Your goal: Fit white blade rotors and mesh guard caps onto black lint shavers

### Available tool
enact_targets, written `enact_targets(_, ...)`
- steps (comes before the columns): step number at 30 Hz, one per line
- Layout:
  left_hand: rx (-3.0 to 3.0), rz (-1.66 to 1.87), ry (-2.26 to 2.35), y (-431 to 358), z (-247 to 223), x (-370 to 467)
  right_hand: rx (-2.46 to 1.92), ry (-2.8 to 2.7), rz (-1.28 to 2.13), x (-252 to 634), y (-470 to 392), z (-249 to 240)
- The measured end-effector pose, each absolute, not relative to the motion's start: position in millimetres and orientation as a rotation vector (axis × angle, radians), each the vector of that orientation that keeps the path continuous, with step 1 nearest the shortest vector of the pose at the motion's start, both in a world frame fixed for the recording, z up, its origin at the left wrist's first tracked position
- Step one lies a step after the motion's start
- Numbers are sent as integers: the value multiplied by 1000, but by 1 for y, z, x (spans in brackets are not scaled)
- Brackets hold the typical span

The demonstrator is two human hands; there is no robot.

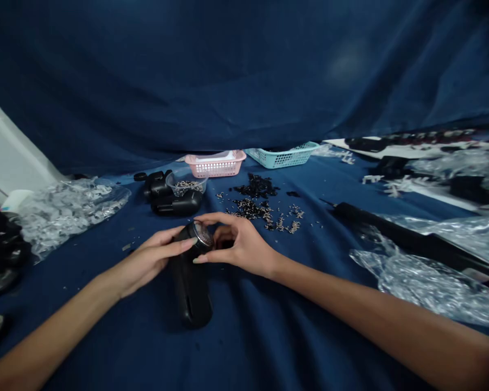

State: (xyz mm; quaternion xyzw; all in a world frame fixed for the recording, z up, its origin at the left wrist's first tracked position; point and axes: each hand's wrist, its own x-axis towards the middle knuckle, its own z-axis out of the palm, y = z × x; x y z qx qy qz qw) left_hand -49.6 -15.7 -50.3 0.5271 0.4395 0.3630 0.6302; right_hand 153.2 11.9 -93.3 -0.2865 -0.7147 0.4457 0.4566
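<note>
A black handheld device [191,290] with a round silver-rimmed mesh head [204,233] lies on the blue cloth, its head toward the back and its body pointing toward me. My left hand [150,258] grips the device's head end from the left, thumb on the rim. From the right, my right hand [238,244] holds the round head between thumb and fingers. Behind my hands lie small black parts [256,186] and many tiny screws [289,222].
Similar black bodies [177,203] sit beside a clear bowl [186,182]. Pink [215,165] and teal [285,157] baskets stand at the back. Left is a bag of clear parts [73,209]; right are a black power screwdriver [415,239] and plastic bags [427,282].
</note>
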Motion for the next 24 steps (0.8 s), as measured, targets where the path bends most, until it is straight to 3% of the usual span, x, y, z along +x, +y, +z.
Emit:
enact_targets(7, 1592, 631, 1094, -1, -39, -72, -760, -1718, 1071, 156, 11, -93)
enact_targets(16, 1484, 1167, 1167, -8, -40, -63, -743, -1816, 987, 156, 9, -91)
enact_targets(24, 1525, 1307, 1021, -18, -33, -62, -722, -1881, 1074, 158, 8, -93)
